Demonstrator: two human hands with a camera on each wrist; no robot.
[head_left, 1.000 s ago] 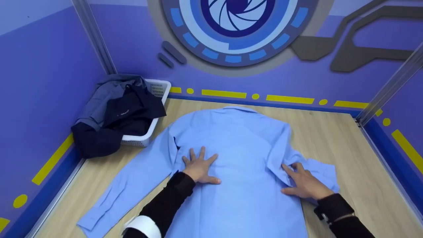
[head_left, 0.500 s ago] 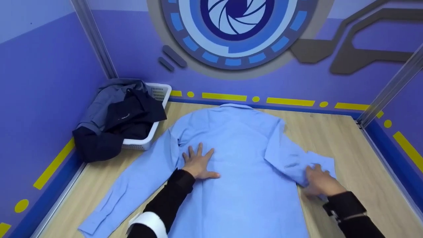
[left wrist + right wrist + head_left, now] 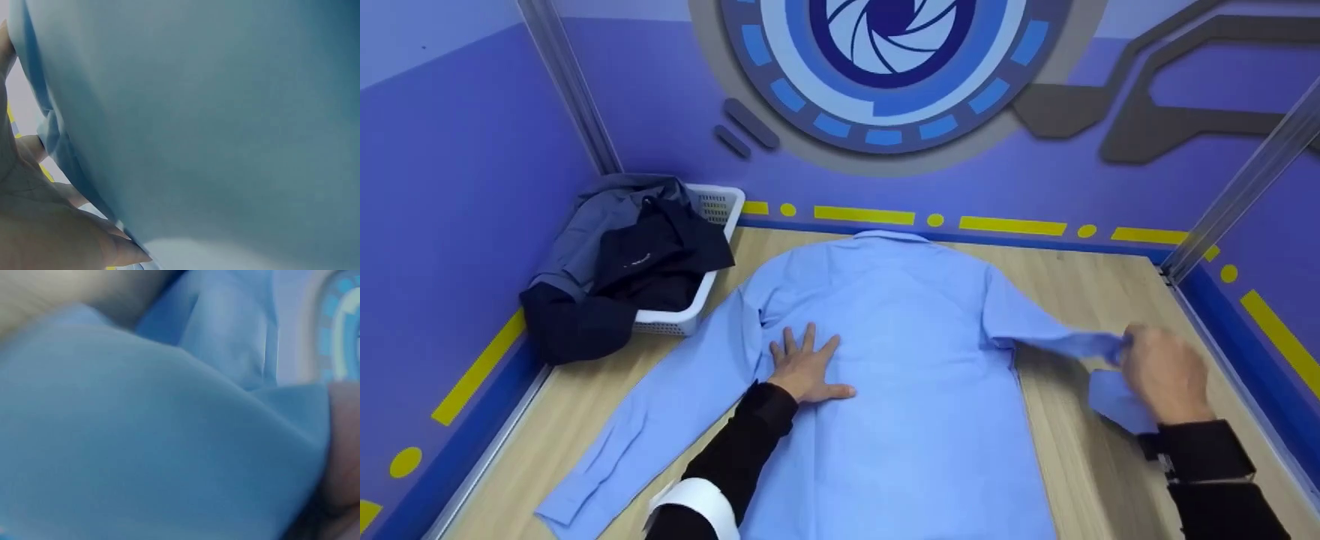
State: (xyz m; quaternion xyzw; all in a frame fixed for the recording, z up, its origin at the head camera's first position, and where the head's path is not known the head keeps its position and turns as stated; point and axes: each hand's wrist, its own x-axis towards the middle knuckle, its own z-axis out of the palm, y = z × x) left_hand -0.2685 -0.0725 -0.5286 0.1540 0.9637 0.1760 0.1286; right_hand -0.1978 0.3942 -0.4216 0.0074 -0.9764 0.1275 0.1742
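Observation:
A light blue long-sleeved shirt (image 3: 915, 360) lies spread on the wooden table, collar toward the back wall. My left hand (image 3: 804, 371) rests flat on its left part with fingers spread; in the left wrist view the fingers of that hand (image 3: 50, 214) lie against the blue cloth. Out to the right, my right hand (image 3: 1166, 375) grips the right sleeve (image 3: 1057, 337), which stretches taut and a little raised from the shoulder. The cuff end (image 3: 1114, 397) hangs below that hand. In the right wrist view the sleeve cloth (image 3: 169, 427) covers most of the picture, blurred.
At the back left stands a white basket (image 3: 709, 289) heaped with dark clothes (image 3: 652, 259), some hanging over its edge. The shirt's left sleeve (image 3: 645, 420) runs down toward the front left. Purple panels (image 3: 840, 180) close off the table at the back and sides.
My right hand has moved from the shirt's side out to the right, took hold of the sleeve and pulled it outward, unfolding it. The left hand has stayed almost in place.

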